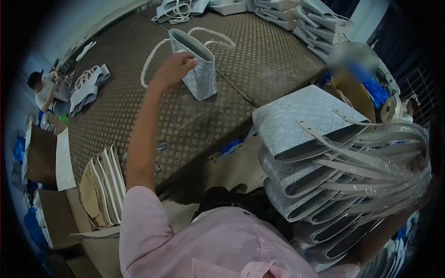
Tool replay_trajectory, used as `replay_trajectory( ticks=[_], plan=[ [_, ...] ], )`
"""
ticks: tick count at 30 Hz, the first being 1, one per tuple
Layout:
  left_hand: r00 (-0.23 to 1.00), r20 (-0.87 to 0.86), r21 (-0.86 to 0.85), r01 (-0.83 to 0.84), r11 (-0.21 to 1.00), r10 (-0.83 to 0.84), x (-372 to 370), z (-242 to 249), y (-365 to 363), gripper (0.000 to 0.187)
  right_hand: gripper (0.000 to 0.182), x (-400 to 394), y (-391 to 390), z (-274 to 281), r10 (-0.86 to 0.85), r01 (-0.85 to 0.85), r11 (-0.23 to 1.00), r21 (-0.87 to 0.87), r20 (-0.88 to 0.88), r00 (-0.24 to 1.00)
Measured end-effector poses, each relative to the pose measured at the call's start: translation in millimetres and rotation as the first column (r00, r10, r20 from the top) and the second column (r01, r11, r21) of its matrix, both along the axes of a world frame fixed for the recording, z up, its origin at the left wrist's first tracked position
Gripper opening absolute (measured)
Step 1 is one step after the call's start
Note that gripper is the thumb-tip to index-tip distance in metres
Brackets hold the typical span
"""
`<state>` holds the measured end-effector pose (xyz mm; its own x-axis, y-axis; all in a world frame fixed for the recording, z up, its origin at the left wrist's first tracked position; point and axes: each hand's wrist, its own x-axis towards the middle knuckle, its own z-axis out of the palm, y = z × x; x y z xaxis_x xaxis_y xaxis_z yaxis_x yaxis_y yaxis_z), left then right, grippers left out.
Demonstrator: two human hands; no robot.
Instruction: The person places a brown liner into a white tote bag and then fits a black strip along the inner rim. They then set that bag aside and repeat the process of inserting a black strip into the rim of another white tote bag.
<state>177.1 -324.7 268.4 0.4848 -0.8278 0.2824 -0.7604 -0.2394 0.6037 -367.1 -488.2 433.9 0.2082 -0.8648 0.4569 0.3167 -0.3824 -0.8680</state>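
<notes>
A small silver-grey handbag [202, 82] with a quilted pattern and pale rope-like handles stands upright on the patterned table. My left hand [178, 67] reaches out to it, fingers closed at its near rim; part of the grip is hidden. On my right hangs a bunch of larger silver handbags [306, 123], layered one over another, with their long straps [357, 160] gathered together. Those straps are bundled in my right hand [417, 162], which is partly covered by them and by clear plastic.
The brown patterned table [185, 127] spans the front. Stacked silver bags [320, 32] stand at its far right, and folded bag pieces [90, 88] lie at its left edge. Another person [44, 90] is at the far left. Cardboard boxes [58, 217] sit at lower left.
</notes>
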Motion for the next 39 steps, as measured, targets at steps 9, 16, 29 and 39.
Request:
replay_trajectory(
  ticks=[9, 16, 29, 39],
  plan=[
    [0.934, 0.323, 0.403, -0.284, 0.87, 0.155, 93.5, -22.6, -189.0, 0.041, 0.051, 71.5, -269.2, 35.4, 0.721, -0.782, 0.621, -0.049, -0.357, 0.594],
    [0.783, 0.443, 0.399, -0.608, 0.686, 0.437, 119.6, -68.1, -234.4, 0.036, 0.03, 205.7, -353.3, 25.6, -0.034, 0.037, 0.998, 0.055, -0.053, 0.998],
    [0.447, -0.881, -0.292, -0.772, 0.565, 0.156, 109.6, -78.9, -161.7, 0.057, 0.028, 514.7, -413.4, 13.4, 0.791, -0.81, 0.53, 0.25, -0.49, 0.366],
    [0.516, -0.687, -0.333, -0.849, 0.409, 0.512, 132.2, -85.8, -211.0, 0.053, 0.017, 686.6, -368.7, -36.9, 0.964, -0.87, -0.138, 0.473, -0.138, -0.228]
  ],
)
